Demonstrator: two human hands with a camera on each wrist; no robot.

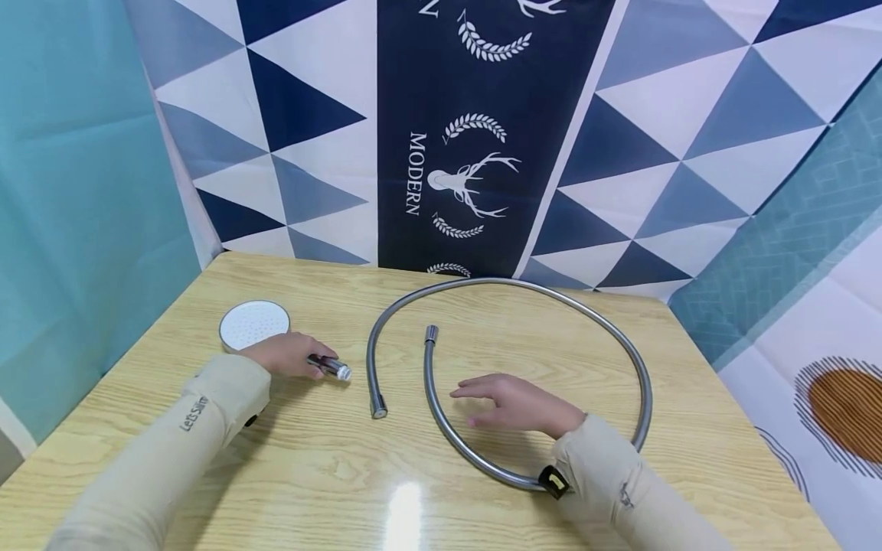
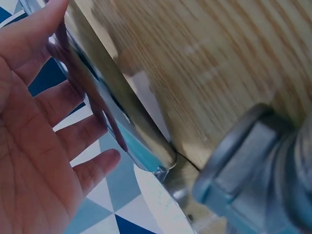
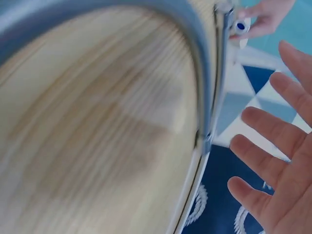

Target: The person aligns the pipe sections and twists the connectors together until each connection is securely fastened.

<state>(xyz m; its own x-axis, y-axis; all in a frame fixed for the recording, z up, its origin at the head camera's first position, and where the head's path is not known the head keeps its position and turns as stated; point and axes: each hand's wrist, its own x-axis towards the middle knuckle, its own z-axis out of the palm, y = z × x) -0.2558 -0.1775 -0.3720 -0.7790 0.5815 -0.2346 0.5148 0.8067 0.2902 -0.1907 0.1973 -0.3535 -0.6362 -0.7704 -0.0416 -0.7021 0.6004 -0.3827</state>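
Note:
A round shower head [image 1: 253, 323] with a white, dotted face lies at the left of the wooden table. My left hand [image 1: 288, 354] grips its shiny chrome handle [image 2: 134, 124], whose threaded end pokes out past the fingers. To the right, a grey metal shower hose [image 1: 646, 383] lies in a wide loop. One of its end fittings [image 1: 432, 334] points toward the back wall, the other [image 1: 378, 408] toward the front. My right hand [image 1: 517, 404] hovers over the loop, fingers spread and holding nothing; in the right wrist view the hose [image 3: 202, 73] runs beside the fingertips.
The wooden table [image 1: 310, 490] meets a patterned curtain [image 1: 310, 115] at the back. Teal cloth [image 1: 83, 191] hangs on the left, and more cloth [image 1: 758, 306] covers the right side. A bright light reflection falls near the front middle.

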